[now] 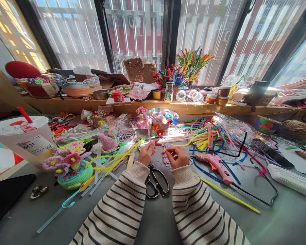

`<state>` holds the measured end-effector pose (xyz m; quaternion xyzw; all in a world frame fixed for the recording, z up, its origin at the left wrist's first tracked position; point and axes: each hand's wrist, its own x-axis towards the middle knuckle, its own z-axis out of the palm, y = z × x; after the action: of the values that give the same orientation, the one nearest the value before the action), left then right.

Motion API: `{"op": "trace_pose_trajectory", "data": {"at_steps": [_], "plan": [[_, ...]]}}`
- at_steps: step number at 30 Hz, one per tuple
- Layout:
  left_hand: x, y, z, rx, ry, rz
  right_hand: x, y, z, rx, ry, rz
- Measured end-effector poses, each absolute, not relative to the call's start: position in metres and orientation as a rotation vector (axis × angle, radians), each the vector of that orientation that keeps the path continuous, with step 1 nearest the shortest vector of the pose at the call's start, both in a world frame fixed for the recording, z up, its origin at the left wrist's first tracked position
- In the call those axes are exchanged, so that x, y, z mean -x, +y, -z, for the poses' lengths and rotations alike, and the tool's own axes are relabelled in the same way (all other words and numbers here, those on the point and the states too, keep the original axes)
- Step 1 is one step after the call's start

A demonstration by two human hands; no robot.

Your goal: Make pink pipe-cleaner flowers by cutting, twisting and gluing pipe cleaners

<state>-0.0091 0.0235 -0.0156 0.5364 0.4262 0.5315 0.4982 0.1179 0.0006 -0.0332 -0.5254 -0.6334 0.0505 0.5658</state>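
My left hand [147,153] is closed round a thin pink pipe cleaner [149,132] that stands up from its fingers. Just to the right, my right hand [179,158] has thumb and finger pinched; whatever lies between them is too small to tell. Pink and lilac fuzzy pieces [165,156] lie on the grey table beside the right fingertips. Below and between my wrists rest black-handled scissors [156,183], their blades partly hidden by the left hand. Beyond both hands, a small woven basket [156,130] holds colourful fuzzy flowers [165,117].
A pink glue gun [216,166] with a black cord lies right, near a heap of pipe cleaners [209,136]. At left are a lidded drink cup [22,139], a green flower-topped piece [75,177] and a dark phone-like slab [10,197]. Jars and pots line the sill [142,106].
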Motion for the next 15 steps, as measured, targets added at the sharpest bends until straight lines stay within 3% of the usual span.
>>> {"op": "trace_pose_trajectory", "data": {"at_steps": [15], "plan": [[0.009,0.027,0.017,-0.862,0.691,-1.302,-0.1148,0.0018,0.0375,1.139,-1.561,-0.197]]}}
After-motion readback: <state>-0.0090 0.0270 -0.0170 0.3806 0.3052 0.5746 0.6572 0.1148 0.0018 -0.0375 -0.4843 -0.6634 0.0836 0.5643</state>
